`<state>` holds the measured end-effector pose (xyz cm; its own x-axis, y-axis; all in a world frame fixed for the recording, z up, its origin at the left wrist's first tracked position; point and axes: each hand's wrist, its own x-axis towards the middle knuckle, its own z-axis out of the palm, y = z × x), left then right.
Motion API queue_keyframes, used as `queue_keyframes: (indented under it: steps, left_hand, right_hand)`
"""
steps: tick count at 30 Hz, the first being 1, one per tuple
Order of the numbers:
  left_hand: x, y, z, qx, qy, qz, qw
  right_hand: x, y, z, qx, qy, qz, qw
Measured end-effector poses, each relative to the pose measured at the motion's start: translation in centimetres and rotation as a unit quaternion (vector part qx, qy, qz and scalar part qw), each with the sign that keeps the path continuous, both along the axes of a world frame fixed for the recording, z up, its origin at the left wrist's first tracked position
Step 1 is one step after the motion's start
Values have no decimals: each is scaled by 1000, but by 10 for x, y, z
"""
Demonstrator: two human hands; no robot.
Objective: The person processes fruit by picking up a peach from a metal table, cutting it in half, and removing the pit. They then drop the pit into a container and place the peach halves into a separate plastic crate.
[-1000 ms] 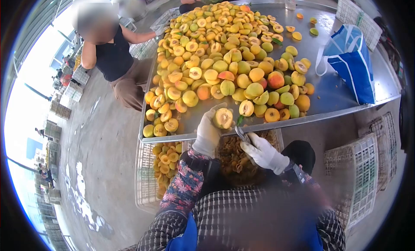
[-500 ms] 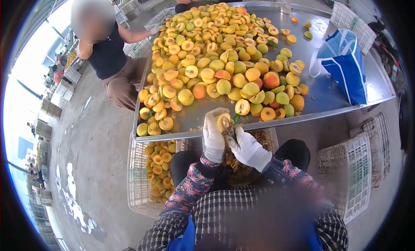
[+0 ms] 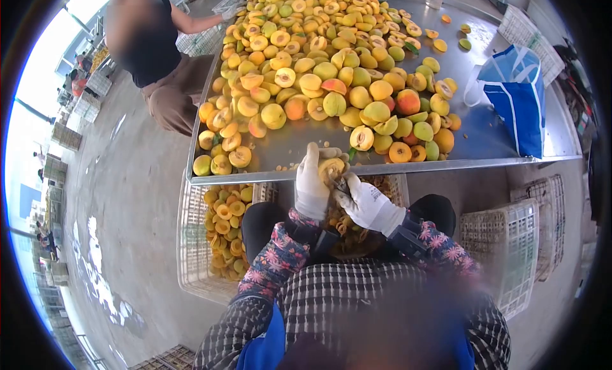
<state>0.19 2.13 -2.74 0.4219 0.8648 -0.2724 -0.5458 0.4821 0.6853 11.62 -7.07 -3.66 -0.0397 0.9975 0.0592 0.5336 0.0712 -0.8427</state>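
My left hand [image 3: 310,188], in a white glove, grips a halved yellow peach [image 3: 330,168], cut face showing, just beyond the table's near edge. My right hand [image 3: 375,209], gloved with dark-stained fingertips, is closed against the fruit's lower right side. Whatever its fingers pinch is too small and dark to make out. A large heap of whole and halved peaches [image 3: 319,61] covers much of the metal table [image 3: 280,150]. Below my hands, a crate holds brownish peach scraps [image 3: 349,233], partly hidden by my hands and sleeves. To its left, a white crate [image 3: 190,242] contains peach halves [image 3: 224,233].
A blue and white bag [image 3: 517,112] stands on the table's right side. Plastic crates [image 3: 503,252] sit on the floor at right. Across the table's left corner, a person in a dark top [image 3: 150,45] reaches a gloved hand [image 3: 231,13] toward the heap.
The view has tilted down, so the table and heap appear higher. My hands remain together on the peach half, with slight shifts of the fingers.
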Motion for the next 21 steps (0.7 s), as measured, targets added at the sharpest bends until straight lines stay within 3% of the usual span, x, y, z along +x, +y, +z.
queue_keyframes:
  steps: [3,6,9,13,16,19,21]
  left_hand:
    - [-10,12,-8,21,51,-95,994]
    - [-8,15,-14,6,91,-96,991]
    - [-6,16,-16,1,120,-86,989]
    - [-5,1,-18,60,106,-16,992]
    - [-5,-9,-17,74,103,32,991]
    - [-6,-16,-8,83,114,48,989]
    - [-10,-14,-8,98,129,35,986]
  right_hand:
    - [-2,-5,-9,-17,85,0,996]
    - [-4,-7,-20,13,81,13,997]
    - [-12,-9,-19,-36,-3,-38,999]
    - [-22,-7,-36,63,168,-33,983]
    - [-16,-12,-20,-41,111,-22,993]
    - [-12,-11,-11,-75,19,-3,997]
    - [-13,-15,1,-110,106,9,988]
